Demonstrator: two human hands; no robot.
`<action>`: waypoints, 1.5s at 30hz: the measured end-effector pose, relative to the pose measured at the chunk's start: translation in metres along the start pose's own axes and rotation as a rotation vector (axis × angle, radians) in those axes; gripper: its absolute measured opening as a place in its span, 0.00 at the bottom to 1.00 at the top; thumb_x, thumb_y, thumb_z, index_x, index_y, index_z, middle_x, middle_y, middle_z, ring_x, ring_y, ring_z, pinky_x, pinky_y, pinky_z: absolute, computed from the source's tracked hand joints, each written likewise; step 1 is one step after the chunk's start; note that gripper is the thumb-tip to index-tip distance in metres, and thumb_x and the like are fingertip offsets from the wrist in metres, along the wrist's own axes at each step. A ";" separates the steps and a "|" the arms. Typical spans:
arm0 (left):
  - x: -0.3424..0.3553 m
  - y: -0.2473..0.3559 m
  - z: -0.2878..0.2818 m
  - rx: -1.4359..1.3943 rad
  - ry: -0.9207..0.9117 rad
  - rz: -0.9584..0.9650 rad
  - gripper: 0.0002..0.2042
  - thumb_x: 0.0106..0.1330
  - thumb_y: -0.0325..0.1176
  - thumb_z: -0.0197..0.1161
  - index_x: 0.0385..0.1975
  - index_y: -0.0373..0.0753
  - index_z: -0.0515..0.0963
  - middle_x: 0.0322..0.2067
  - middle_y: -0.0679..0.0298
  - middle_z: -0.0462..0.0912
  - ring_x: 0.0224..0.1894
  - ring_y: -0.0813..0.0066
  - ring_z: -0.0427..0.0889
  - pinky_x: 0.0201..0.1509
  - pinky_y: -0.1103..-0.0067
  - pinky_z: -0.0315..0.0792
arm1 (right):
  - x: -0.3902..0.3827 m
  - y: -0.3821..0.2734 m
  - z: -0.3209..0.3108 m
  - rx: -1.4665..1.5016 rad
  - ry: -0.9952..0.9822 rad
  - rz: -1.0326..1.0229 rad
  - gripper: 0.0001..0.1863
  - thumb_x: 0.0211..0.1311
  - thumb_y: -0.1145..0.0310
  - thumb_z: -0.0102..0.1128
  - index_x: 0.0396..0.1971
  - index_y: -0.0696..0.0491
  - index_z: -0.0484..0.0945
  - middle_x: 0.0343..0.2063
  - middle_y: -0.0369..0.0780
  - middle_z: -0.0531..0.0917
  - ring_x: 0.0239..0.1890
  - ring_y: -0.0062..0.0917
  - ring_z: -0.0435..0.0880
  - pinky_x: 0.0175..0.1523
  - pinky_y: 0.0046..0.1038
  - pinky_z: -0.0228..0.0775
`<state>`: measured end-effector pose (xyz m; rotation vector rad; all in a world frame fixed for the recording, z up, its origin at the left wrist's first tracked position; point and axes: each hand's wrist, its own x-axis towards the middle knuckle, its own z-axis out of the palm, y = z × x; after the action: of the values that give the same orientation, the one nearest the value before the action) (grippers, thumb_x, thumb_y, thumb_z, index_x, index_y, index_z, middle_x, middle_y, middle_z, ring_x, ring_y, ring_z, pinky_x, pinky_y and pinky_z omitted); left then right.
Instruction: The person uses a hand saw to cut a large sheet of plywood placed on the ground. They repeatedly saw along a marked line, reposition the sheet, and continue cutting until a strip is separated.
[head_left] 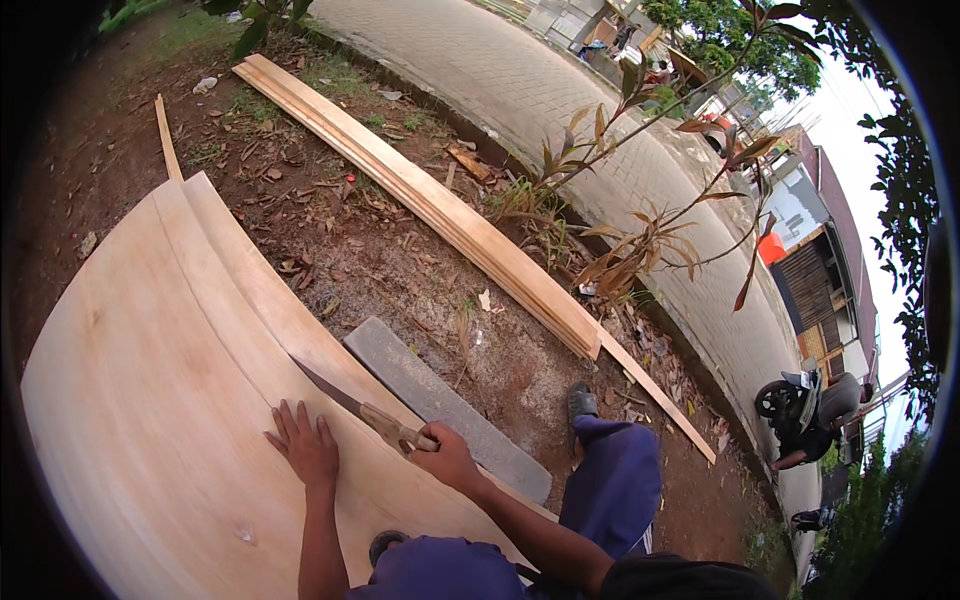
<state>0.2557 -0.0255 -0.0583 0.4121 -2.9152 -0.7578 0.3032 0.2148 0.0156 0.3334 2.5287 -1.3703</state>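
A large plywood sheet (130, 370) fills the left and lower part of the view. My left hand (308, 447) lies flat on it with fingers spread. My right hand (445, 457) grips the wooden handle of a hand saw (380, 418). The saw's dark blade meets the sheet at the near end of a long cut, just ahead of my left hand. Beyond the blade, the cut splits a plywood strip (235, 250) from the rest of the sheet along its right side. A grey concrete block (430, 390) sits beside and partly beneath the sheet.
Long cut plywood strips (430, 200) lie stacked on the bare soil. A thin strip (660, 395) extends past their near end. A leafy plant (600, 150) leans over the curb by a paved road (440, 70). A person (835, 410) is beside a motorbike (785, 400) at right.
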 end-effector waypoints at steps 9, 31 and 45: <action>0.004 0.006 0.003 0.112 -0.010 -0.021 0.24 0.77 0.41 0.55 0.70 0.44 0.71 0.77 0.53 0.59 0.80 0.52 0.51 0.80 0.45 0.35 | -0.020 -0.068 0.020 0.214 -0.187 0.068 0.25 0.70 0.67 0.66 0.63 0.57 0.71 0.30 0.38 0.83 0.34 0.21 0.83 0.40 0.26 0.74; 0.005 0.009 0.023 0.314 0.017 0.036 0.26 0.79 0.52 0.50 0.75 0.58 0.66 0.78 0.57 0.57 0.81 0.53 0.51 0.79 0.42 0.39 | -0.133 -0.046 -0.121 -0.089 -0.172 -0.060 0.25 0.60 0.82 0.62 0.59 0.66 0.78 0.35 0.44 0.89 0.33 0.15 0.84 0.40 0.21 0.76; 0.007 0.001 0.021 0.370 -0.001 0.031 0.27 0.79 0.52 0.48 0.75 0.57 0.64 0.79 0.58 0.55 0.81 0.52 0.49 0.78 0.42 0.42 | -0.141 -0.030 -0.118 -0.034 -0.157 -0.061 0.25 0.59 0.81 0.61 0.59 0.66 0.78 0.30 0.43 0.87 0.29 0.17 0.83 0.39 0.23 0.76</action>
<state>0.2456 -0.0167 -0.0758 0.3942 -3.0528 -0.2086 0.4142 0.2868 0.1472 0.1371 2.4483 -1.3188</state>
